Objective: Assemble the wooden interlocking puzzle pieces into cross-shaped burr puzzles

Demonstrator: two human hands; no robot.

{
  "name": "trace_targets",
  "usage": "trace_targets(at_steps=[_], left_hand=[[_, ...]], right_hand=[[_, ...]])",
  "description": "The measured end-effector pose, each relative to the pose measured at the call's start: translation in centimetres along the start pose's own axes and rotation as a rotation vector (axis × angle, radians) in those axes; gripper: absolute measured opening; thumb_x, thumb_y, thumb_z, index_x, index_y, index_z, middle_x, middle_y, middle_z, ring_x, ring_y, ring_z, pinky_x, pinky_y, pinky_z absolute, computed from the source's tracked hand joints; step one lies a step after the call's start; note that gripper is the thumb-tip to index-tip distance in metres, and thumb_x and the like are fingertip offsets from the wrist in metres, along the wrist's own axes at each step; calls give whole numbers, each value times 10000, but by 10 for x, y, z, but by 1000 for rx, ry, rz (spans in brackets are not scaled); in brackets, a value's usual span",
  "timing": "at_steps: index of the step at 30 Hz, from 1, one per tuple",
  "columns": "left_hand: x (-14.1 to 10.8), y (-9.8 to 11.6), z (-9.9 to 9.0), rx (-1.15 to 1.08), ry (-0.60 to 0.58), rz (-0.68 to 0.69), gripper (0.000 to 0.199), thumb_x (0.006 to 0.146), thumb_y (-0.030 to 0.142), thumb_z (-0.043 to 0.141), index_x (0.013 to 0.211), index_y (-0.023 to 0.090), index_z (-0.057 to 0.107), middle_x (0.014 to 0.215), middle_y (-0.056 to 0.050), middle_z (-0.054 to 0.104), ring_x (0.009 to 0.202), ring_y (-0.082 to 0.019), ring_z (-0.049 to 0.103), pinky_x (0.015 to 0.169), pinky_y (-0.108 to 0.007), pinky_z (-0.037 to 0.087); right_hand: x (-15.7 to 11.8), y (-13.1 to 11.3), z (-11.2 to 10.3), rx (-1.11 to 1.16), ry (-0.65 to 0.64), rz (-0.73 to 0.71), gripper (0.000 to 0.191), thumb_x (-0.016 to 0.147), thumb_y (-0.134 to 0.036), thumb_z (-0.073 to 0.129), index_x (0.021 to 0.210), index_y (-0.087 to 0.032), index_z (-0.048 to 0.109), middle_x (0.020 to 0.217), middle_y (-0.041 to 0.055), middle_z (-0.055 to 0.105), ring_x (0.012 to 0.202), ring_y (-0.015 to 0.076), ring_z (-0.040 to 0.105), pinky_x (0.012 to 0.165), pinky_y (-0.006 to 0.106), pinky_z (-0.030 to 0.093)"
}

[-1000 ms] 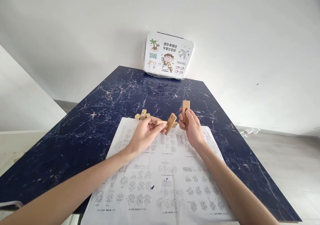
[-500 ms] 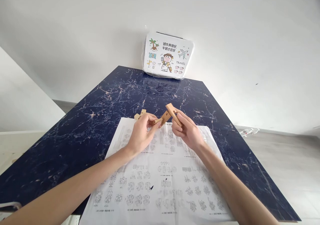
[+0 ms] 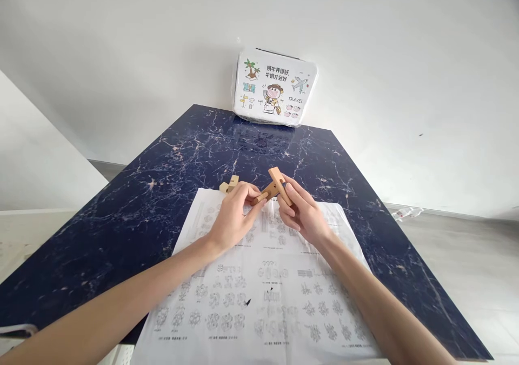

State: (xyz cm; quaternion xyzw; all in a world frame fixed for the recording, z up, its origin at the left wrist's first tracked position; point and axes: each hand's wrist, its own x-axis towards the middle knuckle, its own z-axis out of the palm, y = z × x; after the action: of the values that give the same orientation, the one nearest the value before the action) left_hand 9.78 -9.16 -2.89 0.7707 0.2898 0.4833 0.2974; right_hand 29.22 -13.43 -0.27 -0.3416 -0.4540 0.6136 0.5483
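My left hand (image 3: pixel 235 213) pinches a notched wooden puzzle piece (image 3: pixel 268 190) that bears a dark mark like a numeral. In my right hand (image 3: pixel 302 208) is a second wooden puzzle piece (image 3: pixel 275 174), tilted and crossing the far end of the first. The two pieces touch; whether they are locked together I cannot tell. Paler wooden pieces (image 3: pixel 230 184) lie just beyond my left hand, partly hidden by it. Beneath both hands spreads a creased white instruction sheet (image 3: pixel 259 278) printed with rows of small assembly drawings.
The dark blue marbled tabletop (image 3: pixel 170 165) narrows toward the wall. A white cartoon-printed case (image 3: pixel 275 89) in clear plastic leans there at the far edge. Clear plastic wrapping (image 3: pixel 406 213) lies beyond the table's right side.
The two wooden pieces have come closer, with the left one pushed further toward the right one's notch. Both hands keep their grip. The view has shifted slightly.
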Motion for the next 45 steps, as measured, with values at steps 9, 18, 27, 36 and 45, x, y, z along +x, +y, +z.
trace_targets(at_steps=[9,18,27,36,45], left_hand=[[-1,6,0,35,-19,47,105,1042,248,652,985,218,570,1051,-49,656,938,-181,685,816,-346,648],[-1,4,1,46,-23,44,118,1031,228,668,985,218,559,1058,-47,654,938,-177,688,813,-344,642],[0,4,0,40,-22,24,142,1041,237,639,952,220,529,1077,-63,667,937,-189,697,817,-366,633],[1,5,-1,37,-21,6,127,1050,252,625,959,223,542,1084,-67,678,922,-190,701,819,-375,624],[1,5,0,0,-12,8,196,1051,277,628,910,219,506,1052,-67,675,897,-180,695,789,-359,636]], right_hand=[[-1,-1,-2,-32,21,15,510,1063,-492,592,1509,-251,539,557,-122,365,356,60,160,322,227,166],[-3,-3,-1,-13,57,36,612,1044,-497,627,1595,-278,474,526,-142,324,346,54,131,314,220,157],[-1,0,-4,102,56,91,592,1039,-457,643,1588,-294,491,532,-137,324,329,56,165,326,238,157],[1,4,-5,161,52,90,569,1042,-435,637,1571,-281,498,553,-125,343,367,65,192,359,214,208],[-2,4,12,163,-41,132,512,1042,-442,591,1512,-249,524,587,-104,372,398,79,221,388,226,243]])
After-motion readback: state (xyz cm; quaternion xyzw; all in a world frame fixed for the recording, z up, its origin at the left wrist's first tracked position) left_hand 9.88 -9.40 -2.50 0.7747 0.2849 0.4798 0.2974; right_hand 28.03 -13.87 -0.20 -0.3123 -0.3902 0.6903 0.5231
